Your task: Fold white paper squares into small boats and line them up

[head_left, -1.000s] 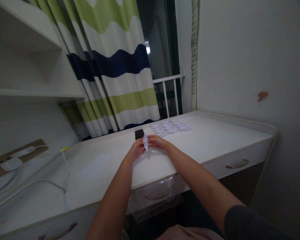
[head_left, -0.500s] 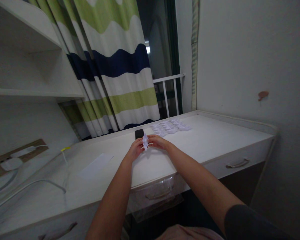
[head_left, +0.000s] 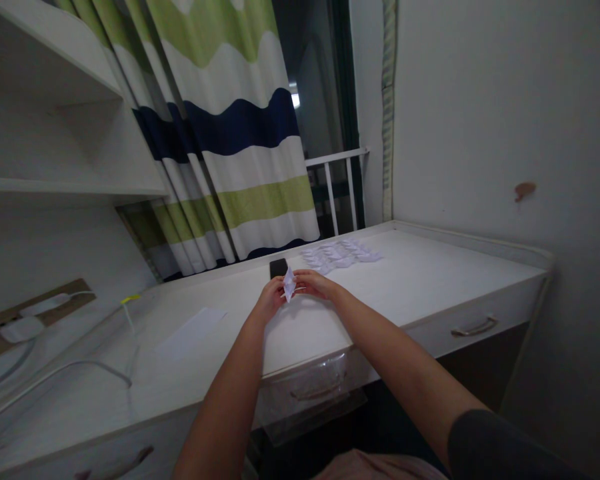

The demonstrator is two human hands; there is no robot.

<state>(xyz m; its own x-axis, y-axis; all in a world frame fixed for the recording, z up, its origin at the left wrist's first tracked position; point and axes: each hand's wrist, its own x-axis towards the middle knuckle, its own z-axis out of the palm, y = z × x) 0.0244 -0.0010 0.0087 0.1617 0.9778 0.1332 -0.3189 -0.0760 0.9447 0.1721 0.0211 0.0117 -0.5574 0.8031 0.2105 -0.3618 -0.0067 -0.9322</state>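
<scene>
Between my hands, a small folded white paper figure (head_left: 289, 285), possibly an origami piece, stands upright above the desk. My left hand (head_left: 270, 300) pinches its lower left side, and the fingertips of my right hand (head_left: 316, 283) press against its right side. Just beyond the figure lies a black smartphone (head_left: 279, 268) on the white desk (head_left: 410, 280). Farther back to the right, a spread of many small folded white paper pieces (head_left: 339, 253) lies on the desk.
A flat white paper sheet (head_left: 191, 333) lies left of my hands. A white cable (head_left: 65, 371) runs across the desk's left side. A striped curtain (head_left: 245, 153) hangs behind the desk, and white shelves (head_left: 45, 133) stand at the left. Drawers sit below the desk's front edge.
The paper figure has tilted, with its lower tip swinging left between my fingers. My hands have shifted only slightly.
</scene>
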